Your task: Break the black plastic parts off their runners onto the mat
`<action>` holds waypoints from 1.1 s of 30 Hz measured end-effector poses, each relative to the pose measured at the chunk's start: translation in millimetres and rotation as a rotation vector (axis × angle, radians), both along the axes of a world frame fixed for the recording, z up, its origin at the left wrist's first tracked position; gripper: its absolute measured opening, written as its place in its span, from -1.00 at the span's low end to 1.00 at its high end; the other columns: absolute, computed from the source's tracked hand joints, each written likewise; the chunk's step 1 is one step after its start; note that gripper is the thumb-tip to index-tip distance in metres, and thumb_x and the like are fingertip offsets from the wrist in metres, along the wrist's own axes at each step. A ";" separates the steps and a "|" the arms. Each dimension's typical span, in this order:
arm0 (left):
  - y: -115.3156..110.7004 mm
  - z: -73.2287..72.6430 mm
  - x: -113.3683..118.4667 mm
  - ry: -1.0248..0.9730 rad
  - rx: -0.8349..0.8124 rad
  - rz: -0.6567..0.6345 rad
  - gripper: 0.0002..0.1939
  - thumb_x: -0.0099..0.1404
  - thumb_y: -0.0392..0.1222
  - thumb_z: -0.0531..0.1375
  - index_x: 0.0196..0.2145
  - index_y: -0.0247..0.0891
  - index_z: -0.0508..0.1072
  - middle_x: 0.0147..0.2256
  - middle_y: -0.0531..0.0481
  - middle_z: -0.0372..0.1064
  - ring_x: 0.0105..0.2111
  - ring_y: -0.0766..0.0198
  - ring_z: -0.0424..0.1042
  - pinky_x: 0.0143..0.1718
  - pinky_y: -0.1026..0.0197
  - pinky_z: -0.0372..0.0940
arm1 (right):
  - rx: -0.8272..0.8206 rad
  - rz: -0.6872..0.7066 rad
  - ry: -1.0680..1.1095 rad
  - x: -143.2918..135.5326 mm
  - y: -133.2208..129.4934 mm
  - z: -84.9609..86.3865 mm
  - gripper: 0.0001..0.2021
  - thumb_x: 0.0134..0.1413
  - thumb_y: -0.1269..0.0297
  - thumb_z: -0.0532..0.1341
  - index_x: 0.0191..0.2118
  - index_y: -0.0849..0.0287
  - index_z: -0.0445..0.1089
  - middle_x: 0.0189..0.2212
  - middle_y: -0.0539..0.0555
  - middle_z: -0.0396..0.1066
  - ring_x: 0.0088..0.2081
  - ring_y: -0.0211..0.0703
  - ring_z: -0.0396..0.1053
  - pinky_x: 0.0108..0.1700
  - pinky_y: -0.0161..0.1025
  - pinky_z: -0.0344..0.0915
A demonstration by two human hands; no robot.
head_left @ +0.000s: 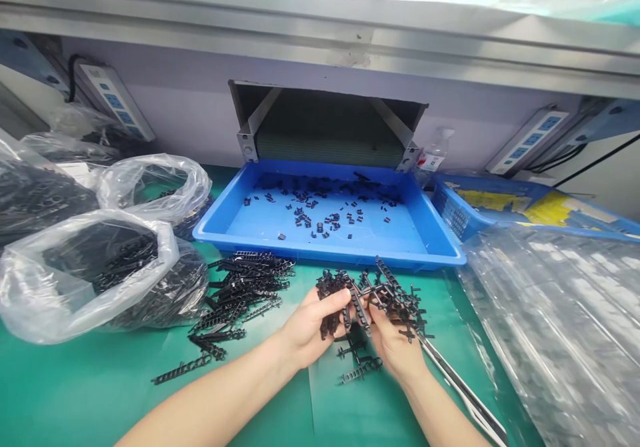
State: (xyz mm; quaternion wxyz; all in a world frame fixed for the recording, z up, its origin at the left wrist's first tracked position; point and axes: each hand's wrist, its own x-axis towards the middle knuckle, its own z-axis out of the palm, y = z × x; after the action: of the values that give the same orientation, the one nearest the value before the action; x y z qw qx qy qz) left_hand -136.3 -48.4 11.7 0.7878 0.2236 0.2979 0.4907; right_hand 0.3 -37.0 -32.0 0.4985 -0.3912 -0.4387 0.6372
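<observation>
My left hand [313, 330] is closed round a bunch of black plastic strips [333, 287], thumb on top. Close beside it, my right hand [397, 347] has its fingers curled at a cluster of black branched plastic parts [400, 300]; what exactly its fingertips pinch is partly hidden. Under and between the hands, a few loose black parts [361, 369] lie on the green mat [260, 400]. To the left spreads a heap of black ladder-like strips [250, 280]. Beyond the hands stands a blue tray [320, 250] with many small black pieces scattered in it.
Open clear plastic bags [165, 253] of black parts stand at left. A conveyor belt [330, 127] in a wall opening ends above the tray. At right are a blue basket [450, 210], a plastic bottle [435, 150], clear plastic trays [560, 313] and a long white-edged strip [465, 390].
</observation>
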 end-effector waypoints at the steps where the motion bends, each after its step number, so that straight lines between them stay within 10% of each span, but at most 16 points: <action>1: 0.1 -0.4 0.4 0.000 -0.005 0.014 -0.70 -0.04 -0.12 0.29 -0.49 -0.44 0.35 -0.58 -0.03 0.22 -0.60 0.43 0.21 -0.69 0.45 -0.02 | -0.012 0.017 0.035 -2.3 -0.4 2.0 -0.69 -0.15 0.00 0.28 -0.45 0.17 0.35 -0.58 0.01 0.19 -0.47 -0.17 0.16 -0.35 -0.22 0.17; 9: 19.7 -3.3 -10.5 0.085 -0.231 0.383 -0.95 -0.03 -0.34 0.14 -0.55 -0.40 0.35 -0.45 -0.10 0.34 -0.57 0.40 0.27 -0.65 0.42 0.17 | -0.033 0.007 0.278 -4.5 7.0 10.6 -0.70 -0.15 0.10 0.32 -0.51 0.22 0.27 -0.62 -0.04 0.10 -0.58 -0.34 0.02 -0.50 -0.36 0.02; 17: 23.5 -0.2 -25.8 -0.001 -0.124 0.086 -0.80 -0.07 -0.35 0.24 -0.41 -0.39 0.38 -0.55 0.00 0.28 -0.58 0.36 0.28 -0.53 0.33 0.26 | -0.019 0.368 0.298 2.8 2.3 10.6 -0.66 -0.09 0.13 0.29 -0.57 0.24 0.18 -0.64 -0.05 0.05 -0.61 -0.37 -0.03 -0.56 -0.36 -0.06; 27: 10.5 5.4 -20.2 0.001 0.158 -0.233 -0.73 -0.02 -0.17 0.30 -0.53 -0.45 0.36 -0.60 -0.03 0.23 -0.58 0.39 0.26 -0.51 0.36 0.20 | -0.095 0.482 0.270 7.6 5.4 11.3 -0.66 -0.12 0.07 0.31 -0.48 0.28 0.29 -0.69 -0.07 0.03 -0.65 -0.38 -0.03 -0.59 -0.39 -0.07; 33: 12.1 4.5 -13.6 0.092 0.008 -0.055 -0.73 -0.08 -0.16 0.33 -0.53 -0.43 0.37 -0.57 -0.02 0.28 -0.56 0.40 0.29 -0.49 0.38 0.23 | -0.138 0.407 0.351 4.6 8.7 12.7 -0.66 -0.14 0.10 0.32 -0.59 0.25 0.24 -0.68 -0.07 0.00 -0.65 -0.40 -0.07 -0.59 -0.41 -0.06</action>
State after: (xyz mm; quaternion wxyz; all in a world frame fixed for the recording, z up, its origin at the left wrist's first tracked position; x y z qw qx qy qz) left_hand -149.9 -36.4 16.3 0.7854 0.2570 0.3255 0.4594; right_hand 4.8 -28.3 -19.2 0.4008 -0.2116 -0.3709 0.8106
